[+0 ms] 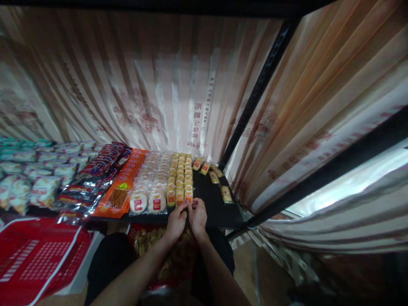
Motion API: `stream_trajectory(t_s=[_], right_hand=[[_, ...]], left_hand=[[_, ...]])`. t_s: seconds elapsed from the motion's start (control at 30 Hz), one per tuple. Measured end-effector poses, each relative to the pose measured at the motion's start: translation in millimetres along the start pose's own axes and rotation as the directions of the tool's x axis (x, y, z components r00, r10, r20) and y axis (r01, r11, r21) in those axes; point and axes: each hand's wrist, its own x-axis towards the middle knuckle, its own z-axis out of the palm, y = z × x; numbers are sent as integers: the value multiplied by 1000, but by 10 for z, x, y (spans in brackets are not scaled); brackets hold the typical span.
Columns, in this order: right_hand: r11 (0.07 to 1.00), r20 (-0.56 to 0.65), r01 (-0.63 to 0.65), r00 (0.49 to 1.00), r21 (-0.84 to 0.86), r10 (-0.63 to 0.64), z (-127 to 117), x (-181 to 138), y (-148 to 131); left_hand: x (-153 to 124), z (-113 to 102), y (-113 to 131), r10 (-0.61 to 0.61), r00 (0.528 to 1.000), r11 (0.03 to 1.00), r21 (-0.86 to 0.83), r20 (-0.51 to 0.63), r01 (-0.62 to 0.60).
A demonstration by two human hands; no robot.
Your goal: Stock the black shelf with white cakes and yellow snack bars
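Both my hands meet at the front edge of the black shelf [208, 214], at the near end of the rows of small yellow snack packets [180, 172]. My left hand [176, 222] has its fingers drawn together at the bottom of the front snack packet [188, 196] in the rightmost row. From the other side my right hand [198, 216] pinches the same packet, which has a red and white label. Its lower edge is hidden by my fingertips. Several loose snack packets [214, 177] lie scattered on the shelf to the right.
Left of the rows are round white cakes in clear wrap [157, 202], an orange bag [117, 196], dark bags [92, 170] and white bags [45, 190]. A red basket [28, 250] stands lower left. Between my legs sit more golden packets [149, 240]. A black post [259, 91] rises at right.
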Motion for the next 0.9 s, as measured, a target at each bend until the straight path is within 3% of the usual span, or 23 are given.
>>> stream_trajectory(t_s=[0.37, 0.7, 0.9], right_hand=[[999, 80, -33, 996, -19, 34, -10, 37, -17], [995, 55, -3, 999, 96, -2, -89, 1, 55], [978, 29, -57, 998, 198, 52, -44, 51, 38]], left_hand=[[23, 20, 16, -2, 1000, 1000, -19, -15, 2], [-1, -6, 49, 43, 999, 999, -16, -8, -43], [-10, 10, 27, 60, 998, 998, -2, 16, -60]])
